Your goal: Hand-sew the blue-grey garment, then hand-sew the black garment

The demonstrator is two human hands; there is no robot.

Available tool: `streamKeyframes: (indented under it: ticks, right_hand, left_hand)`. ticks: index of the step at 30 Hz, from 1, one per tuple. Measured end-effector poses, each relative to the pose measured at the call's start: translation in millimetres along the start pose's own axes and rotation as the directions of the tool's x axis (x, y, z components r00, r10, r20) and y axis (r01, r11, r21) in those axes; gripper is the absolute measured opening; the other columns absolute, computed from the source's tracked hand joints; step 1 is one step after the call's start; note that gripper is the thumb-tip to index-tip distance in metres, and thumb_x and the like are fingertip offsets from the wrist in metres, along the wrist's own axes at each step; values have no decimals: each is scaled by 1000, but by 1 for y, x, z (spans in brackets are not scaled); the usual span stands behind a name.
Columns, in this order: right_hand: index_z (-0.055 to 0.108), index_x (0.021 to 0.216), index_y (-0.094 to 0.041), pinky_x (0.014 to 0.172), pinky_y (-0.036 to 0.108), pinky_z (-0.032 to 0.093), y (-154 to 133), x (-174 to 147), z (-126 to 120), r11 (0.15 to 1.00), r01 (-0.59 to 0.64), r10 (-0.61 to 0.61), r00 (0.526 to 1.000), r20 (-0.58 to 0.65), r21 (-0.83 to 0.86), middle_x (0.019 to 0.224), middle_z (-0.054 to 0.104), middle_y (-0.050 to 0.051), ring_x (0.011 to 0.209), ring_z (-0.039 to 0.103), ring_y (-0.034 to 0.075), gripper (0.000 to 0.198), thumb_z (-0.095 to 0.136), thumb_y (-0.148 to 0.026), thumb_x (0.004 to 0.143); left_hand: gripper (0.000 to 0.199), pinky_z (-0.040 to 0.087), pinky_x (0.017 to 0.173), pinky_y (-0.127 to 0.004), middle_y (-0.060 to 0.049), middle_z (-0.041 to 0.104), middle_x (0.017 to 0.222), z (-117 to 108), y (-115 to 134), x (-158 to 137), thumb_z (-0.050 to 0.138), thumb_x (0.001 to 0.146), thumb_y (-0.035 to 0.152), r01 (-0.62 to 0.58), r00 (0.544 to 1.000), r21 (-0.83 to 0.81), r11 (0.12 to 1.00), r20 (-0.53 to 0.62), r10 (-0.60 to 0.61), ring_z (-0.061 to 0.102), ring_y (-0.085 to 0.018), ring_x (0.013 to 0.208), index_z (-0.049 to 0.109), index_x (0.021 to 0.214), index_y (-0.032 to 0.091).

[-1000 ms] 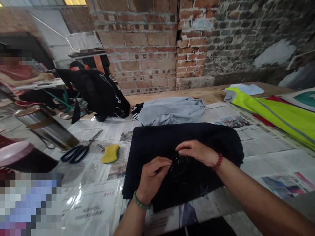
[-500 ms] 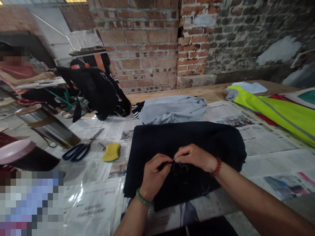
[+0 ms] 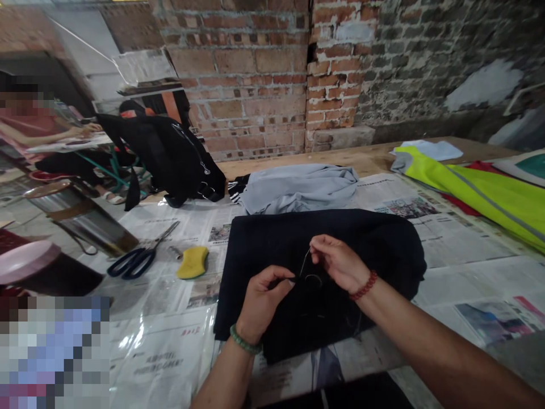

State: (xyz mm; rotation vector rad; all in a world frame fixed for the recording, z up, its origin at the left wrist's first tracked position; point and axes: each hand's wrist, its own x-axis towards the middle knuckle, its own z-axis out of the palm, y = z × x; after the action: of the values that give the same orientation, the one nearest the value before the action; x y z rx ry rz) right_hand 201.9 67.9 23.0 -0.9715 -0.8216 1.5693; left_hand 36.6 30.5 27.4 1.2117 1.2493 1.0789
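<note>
A folded dark cloth (image 3: 361,233), perhaps a garment, lies in front of me. My left hand (image 3: 261,298), with a green bead bracelet, pinches a bit of this cloth between thumb and forefinger. Just up and to the right, my right hand (image 3: 338,262), wearing a red bead bracelet, is closed in a pinch on a pale thread (image 3: 305,262). The thread runs taut from those fingertips down to the cloth by my left fingers. Another loop of thread curls on the cloth beside them. Whether a needle is in the right fingertips is too small to tell.
Newspaper under clear plastic covers the table. On the left are scissors (image 3: 138,258), a yellow sponge (image 3: 192,262), a steel flask (image 3: 80,218) and a pink-lidded cup (image 3: 51,270). Behind lie a black backpack (image 3: 166,153), grey clothing (image 3: 298,187) and a neon-yellow garment (image 3: 481,187). A person sits far left.
My right hand has moved up and away from the left, drawing a length of thread straight between them. The left hand keeps its pinch on the cloth, nearly in place.
</note>
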Motion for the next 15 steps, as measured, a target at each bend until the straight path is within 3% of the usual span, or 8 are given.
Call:
streamKeyframes:
  ticks: [5,9,15]
  right_hand:
    - [47,78,-19,44,18,38,-21,10,0,998,45,-39,991,127,-51,77,64,0,51,59,9,16,56,-32,76]
    - [46,80,-19,36,18,40,-43,30,2,1000,-11,14,982,189,-17,57,60,-3,41,57,10,4,46,-21,83]
    - [51,79,-14,53,23,53,-76,60,6,997,-73,64,973,222,31,60,63,0,55,63,10,15,42,-2,83]
  left_hand:
    - [8,35,48,-16,4,56,57,-1,1,2,66,59,18,21,1000,-51,998,18,-20,47,-7,51,66,67,17]
    - [24,37,51,-16,5,59,63,-1,0,4,67,57,15,42,998,-104,994,51,-37,50,-7,53,65,80,20]
    - [29,37,49,-15,5,56,62,-3,-1,6,69,57,18,62,997,-150,987,64,-53,49,-7,52,62,85,19]
